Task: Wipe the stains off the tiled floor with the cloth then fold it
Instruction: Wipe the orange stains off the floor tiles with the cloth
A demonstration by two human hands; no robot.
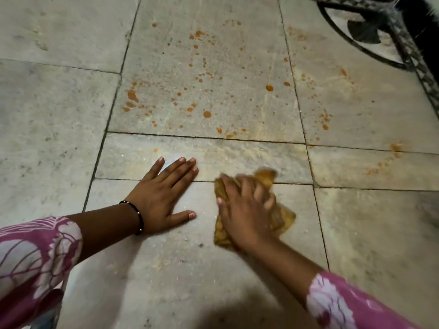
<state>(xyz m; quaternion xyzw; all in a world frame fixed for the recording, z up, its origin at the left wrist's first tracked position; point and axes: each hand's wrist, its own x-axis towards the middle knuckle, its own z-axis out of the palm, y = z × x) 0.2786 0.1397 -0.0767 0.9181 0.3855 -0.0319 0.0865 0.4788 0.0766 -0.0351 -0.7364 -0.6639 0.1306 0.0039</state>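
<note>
Orange stains (207,114) speckle the grey tiled floor (47,143) ahead of me, with fainter smears toward the right (395,148). A crumpled yellow-brown cloth (283,218) lies on the tile in front of me. My right hand (247,210) presses down on it with fingers curled around its bunched top; the hand and cloth are blurred. To the left, my left hand (164,198) lies flat on the floor, fingers spread, holding nothing.
A black metal fan base with curved ring and legs (403,43) stands at the top right corner. Dark grout lines cross the floor. My pink patterned sleeves fill the lower corners.
</note>
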